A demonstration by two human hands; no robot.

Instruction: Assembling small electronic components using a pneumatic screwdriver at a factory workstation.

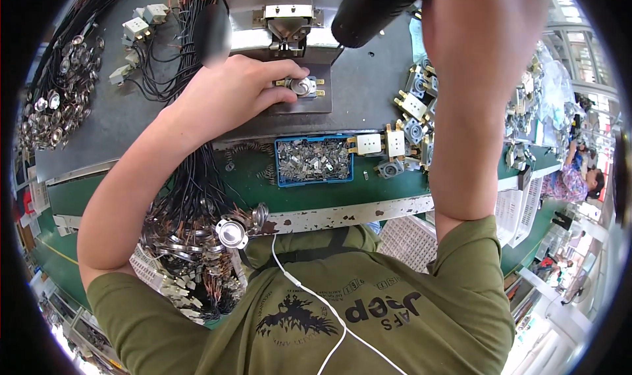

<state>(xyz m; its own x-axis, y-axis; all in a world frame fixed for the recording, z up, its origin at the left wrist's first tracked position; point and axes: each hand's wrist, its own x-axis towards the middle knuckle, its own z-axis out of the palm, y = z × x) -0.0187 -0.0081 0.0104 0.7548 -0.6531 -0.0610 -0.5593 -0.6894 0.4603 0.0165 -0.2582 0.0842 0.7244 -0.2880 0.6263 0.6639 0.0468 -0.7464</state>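
My left hand (230, 89) reaches in over the worktop, with thumb and index finger closed on the sides of a small electrical part (301, 87). That part has a round shiny metal cap and brass tabs. It lies on the dark metal base plate (316, 106) below the head of a bench press (288, 27). At the upper right, my right hand (484, 13) is raised at a thick black handle (375, 13), apparently gripping it. The upper edge of the picture cuts off its fingers.
A blue tray (315, 183) of small metal pieces sits before the plate. White ceramic blocks with brass tabs (395, 142) gather to the right. Black wire bundles (191, 26) and metal caps (59, 112) lie left. Another person (569, 181) is at the far right.
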